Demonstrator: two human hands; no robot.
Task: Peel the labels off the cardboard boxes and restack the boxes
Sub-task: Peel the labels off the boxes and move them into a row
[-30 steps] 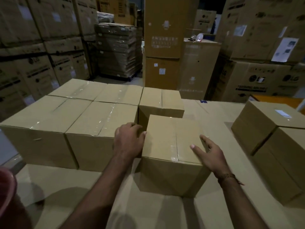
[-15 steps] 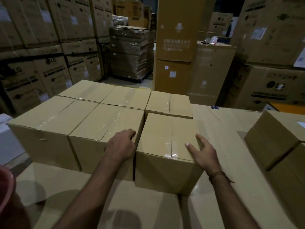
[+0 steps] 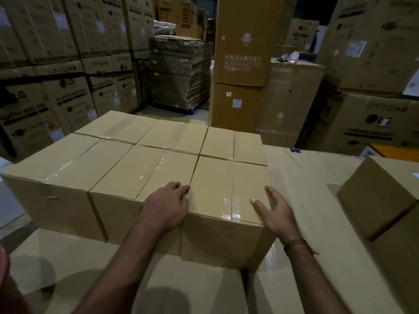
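Note:
A plain taped cardboard box (image 3: 226,184) stands at the front right of a block of several like boxes (image 3: 145,168), flush against its neighbours. No label shows on its top. My left hand (image 3: 165,207) lies over its front left top corner, fingers curled at the seam with the neighbouring box. My right hand (image 3: 274,211) clasps the right top edge, thumb on the lid and fingers along the side. Another small box (image 3: 233,143) sits directly behind it.
The boxes rest on a cardboard-covered surface (image 3: 317,234). Two more stacked boxes (image 3: 381,196) stand at the right edge, a pale label corner showing on the top one. Tall stacks of large printed cartons (image 3: 68,98) and a wrapped pallet (image 3: 179,71) surround the area.
The box has slid left and away from me, closing the gap with the neighbouring boxes. Both hands moved with it, and the view has swung slightly left.

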